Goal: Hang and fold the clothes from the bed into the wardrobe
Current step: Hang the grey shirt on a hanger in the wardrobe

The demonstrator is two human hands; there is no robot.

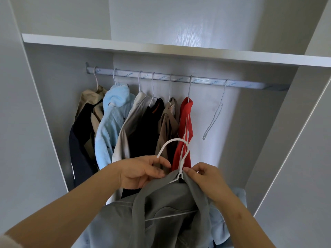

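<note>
The only legible print runs along the hanging rail (pixel 179 80), on the pale film (pixel 250 85) wrapped over it; small blue-grey capitals repeat at intervals between the hanger hooks (pixel 152 83), set slanted across the rail; the clearest repeats read "NG HONG", with the leading letters blurred, so the full word cannot be told; the repeats toward the right end are too faint to read; an orange tab (pixel 155 108) in the collar of the black garment (pixel 143 133) is too small to read.

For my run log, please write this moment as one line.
stage: grey garment on white hanger, not yet on rail | left hand: pinches its neck | right hand: pinches its neck | rail: six hung garments, one bare hanger
</note>
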